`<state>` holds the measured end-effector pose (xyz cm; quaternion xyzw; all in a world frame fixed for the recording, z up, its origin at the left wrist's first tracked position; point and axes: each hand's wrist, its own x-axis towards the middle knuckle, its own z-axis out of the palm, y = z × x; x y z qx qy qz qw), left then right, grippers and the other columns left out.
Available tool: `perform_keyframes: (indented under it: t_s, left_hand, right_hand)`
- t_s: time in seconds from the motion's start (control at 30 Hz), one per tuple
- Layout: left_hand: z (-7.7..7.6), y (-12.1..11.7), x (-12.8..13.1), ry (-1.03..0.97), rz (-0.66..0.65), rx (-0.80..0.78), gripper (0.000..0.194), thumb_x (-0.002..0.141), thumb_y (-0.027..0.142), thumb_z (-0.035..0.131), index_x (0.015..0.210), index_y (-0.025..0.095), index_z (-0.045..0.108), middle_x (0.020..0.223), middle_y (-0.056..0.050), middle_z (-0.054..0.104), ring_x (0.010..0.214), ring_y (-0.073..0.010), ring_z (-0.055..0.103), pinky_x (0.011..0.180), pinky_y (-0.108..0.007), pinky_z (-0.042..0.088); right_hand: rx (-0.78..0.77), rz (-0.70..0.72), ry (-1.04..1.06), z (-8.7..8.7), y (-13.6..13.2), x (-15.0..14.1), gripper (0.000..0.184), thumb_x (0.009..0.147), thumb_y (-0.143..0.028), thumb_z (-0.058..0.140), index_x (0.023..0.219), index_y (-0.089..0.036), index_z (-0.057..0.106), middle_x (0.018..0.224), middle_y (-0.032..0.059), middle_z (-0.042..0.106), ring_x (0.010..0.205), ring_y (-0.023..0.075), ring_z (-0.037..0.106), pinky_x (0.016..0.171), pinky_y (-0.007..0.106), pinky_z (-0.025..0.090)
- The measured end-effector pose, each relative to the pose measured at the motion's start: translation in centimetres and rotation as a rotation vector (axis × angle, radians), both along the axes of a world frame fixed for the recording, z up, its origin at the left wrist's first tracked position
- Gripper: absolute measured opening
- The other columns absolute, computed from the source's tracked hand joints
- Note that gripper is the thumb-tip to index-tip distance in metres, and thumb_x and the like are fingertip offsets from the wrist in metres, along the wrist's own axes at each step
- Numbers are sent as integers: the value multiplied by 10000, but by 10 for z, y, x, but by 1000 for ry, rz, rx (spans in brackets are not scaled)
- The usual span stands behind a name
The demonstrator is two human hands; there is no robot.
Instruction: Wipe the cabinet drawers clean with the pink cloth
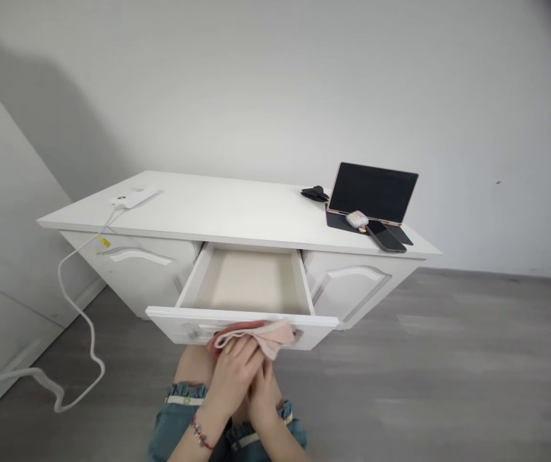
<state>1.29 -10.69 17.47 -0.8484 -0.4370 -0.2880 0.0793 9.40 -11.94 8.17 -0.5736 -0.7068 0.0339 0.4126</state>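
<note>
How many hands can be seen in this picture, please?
2: the left hand on the cloth at the drawer, and the right hand against the left, partly hidden.

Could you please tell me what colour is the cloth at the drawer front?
The cloth is pale pink, with a deeper pinkish-red part; seen in the head view.

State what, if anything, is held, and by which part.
A folded pale-pink and dusky-red fabric cloth, held at its lower, near edge by the left hand; the right hand is close beside it, its grip too hidden to tell.
</note>
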Motion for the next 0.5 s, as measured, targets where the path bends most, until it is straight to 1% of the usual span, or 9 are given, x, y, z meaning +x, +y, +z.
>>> perform_keyframes:
  t_s: [0.07, 0.1, 0.13, 0.2, 0.27, 0.33, 0.43, 0.5]
  left_hand:
    - [-17, -3, -30, -32, 185, 146, 209, 835, 100, 498, 925, 195, 661, 843, -81, 608, 828, -231, 549, 759, -366, 458]
    - [-26, -3, -44, -43, 277, 216, 213, 827, 86, 492, 931, 182, 651, 854, -92, 589, 837, -240, 537, 772, -381, 458]
    - [-35, -3, -57, -70, 371, 255, 210, 819, 80, 489, 934, 173, 637, 871, -101, 567, 867, -253, 530, 792, -397, 459]
    - [-49, -1, -77, -187, 545, 300, 163, 815, 110, 489, 920, 161, 602, 953, -134, 536, 975, -291, 514, 835, -435, 459]
    - [-57, 2, -87, -347, 668, 245, 143, 810, 170, 498, 933, 160, 571, 1035, -157, 511, 1080, -319, 485, 870, -458, 454]
    - [-58, 3, -89, -495, 752, 135, 165, 792, 223, 510, 944, 171, 548, 1042, -146, 505, 1093, -319, 486, 874, -460, 452]
    - [-58, 2, -80, -672, 841, 4, 157, 740, 252, 538, 884, 201, 505, 928, -87, 501, 985, -290, 519, 835, -449, 451]
    - [-62, 2, -73, -817, 876, -92, 198, 673, 268, 595, 812, 220, 462, 833, -34, 485, 862, -255, 533, 776, -426, 455]
  right_hand:
    - [42, 56, 19, -19, -6, 11, 423, 869, -130, 393, 1254, -210, 548, 1207, 169, 569, 978, 271, 614, 706, 408, 534]
    - [50, 56, 32, -23, -8, 14, 441, 873, -124, 381, 1281, -219, 520, 1239, 156, 550, 991, 249, 619, 710, 382, 544]
    - [58, 63, 47, -24, -10, 16, 450, 880, -126, 376, 1303, -227, 496, 1264, 147, 534, 1002, 232, 620, 720, 365, 550]
    - [65, 71, 77, -17, -10, 17, 437, 896, -145, 390, 1310, -243, 486, 1280, 134, 522, 1019, 214, 618, 750, 349, 553]
    - [52, 71, 109, -5, -10, 15, 394, 905, -170, 414, 1280, -242, 514, 1266, 134, 530, 1029, 213, 615, 761, 341, 553]
    - [14, 76, 155, 9, -10, 14, 347, 911, -196, 434, 1238, -235, 545, 1235, 134, 546, 1030, 213, 614, 752, 328, 554]
    - [-74, 97, 243, 28, -9, 16, 285, 926, -229, 438, 1168, -237, 590, 1170, 115, 574, 905, 176, 643, 666, 271, 548]
    - [-89, 116, 273, 39, -8, 19, 267, 933, -225, 428, 1112, -240, 624, 1120, 95, 596, 847, 157, 642, 650, 253, 536]
